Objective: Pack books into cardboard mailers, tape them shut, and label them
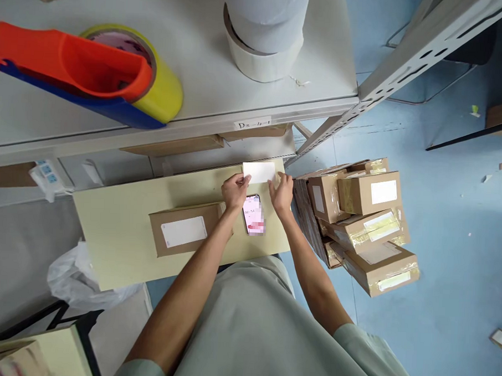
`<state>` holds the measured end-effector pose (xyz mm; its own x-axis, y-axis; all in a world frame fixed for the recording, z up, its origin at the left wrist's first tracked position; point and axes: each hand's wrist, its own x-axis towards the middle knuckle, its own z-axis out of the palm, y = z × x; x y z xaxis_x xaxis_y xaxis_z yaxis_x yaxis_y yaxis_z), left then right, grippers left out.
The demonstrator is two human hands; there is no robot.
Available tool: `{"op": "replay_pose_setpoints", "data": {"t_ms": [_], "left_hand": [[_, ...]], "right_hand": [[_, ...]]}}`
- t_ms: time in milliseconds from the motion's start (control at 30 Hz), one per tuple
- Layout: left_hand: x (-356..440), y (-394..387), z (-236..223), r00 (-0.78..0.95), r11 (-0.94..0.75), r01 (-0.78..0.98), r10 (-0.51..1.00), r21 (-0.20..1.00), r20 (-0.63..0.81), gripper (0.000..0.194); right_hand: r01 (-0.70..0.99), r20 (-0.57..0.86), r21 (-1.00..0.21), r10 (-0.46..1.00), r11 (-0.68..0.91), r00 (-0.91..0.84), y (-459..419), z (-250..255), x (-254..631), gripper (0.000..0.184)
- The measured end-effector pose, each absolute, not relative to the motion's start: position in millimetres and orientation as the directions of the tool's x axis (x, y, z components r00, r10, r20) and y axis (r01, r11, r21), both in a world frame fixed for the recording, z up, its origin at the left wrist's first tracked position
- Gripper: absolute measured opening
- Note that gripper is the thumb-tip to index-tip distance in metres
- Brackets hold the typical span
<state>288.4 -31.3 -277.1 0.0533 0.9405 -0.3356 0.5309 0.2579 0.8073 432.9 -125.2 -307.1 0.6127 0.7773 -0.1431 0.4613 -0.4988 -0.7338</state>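
Note:
My left hand and my right hand both pinch a small white label, one at each lower corner, above the far edge of a pale yellow-green table. Between my hands a phone with a lit screen lies flat on the table. A brown cardboard box with a white label on top lies just left of my left forearm.
A grey shelf overhead carries a tape dispenser with yellow tape and a large white roll. A pile of several taped, labelled boxes sits on the blue floor at the right. A crumpled plastic bag lies lower left.

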Motion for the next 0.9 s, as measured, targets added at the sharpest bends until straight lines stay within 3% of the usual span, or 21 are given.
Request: {"op": "replay_pose_setpoints", "data": {"t_ms": [100,167,367,533,700,900], "left_hand": [[296,-35,-265,0.109,0.205,0.512,0.948,0.834,-0.299,0.034],[303,-40,-254,0.155,0.141,0.512,0.955,0.847,-0.252,0.036],[319,-48,-240,0.344,-0.038,0.479,0.927,0.877,-0.148,0.046],[326,-40,-267,0.511,-0.186,0.524,0.850,0.831,-0.132,0.042],[341,-34,-276,0.739,-0.465,0.612,0.625,0.640,-0.253,0.067],[351,-36,-261,0.712,-0.670,0.681,0.508,0.296,-0.485,0.091]], "right_hand": [[0.582,-0.061,-0.726,0.876,-0.367,0.478,-121,-298,426,0.062],[0.609,-0.032,-0.729,0.904,-0.314,0.427,-117,-289,420,0.065],[0.535,0.036,-0.777,0.825,-0.331,0.563,-114,-273,429,0.040],[0.440,0.013,-0.815,0.748,-0.377,0.664,-125,-268,464,0.039],[0.394,0.001,-0.806,0.664,-0.442,0.748,-135,-269,486,0.042],[0.305,-0.083,-0.786,0.581,-0.538,0.810,-138,-293,499,0.045]]}}
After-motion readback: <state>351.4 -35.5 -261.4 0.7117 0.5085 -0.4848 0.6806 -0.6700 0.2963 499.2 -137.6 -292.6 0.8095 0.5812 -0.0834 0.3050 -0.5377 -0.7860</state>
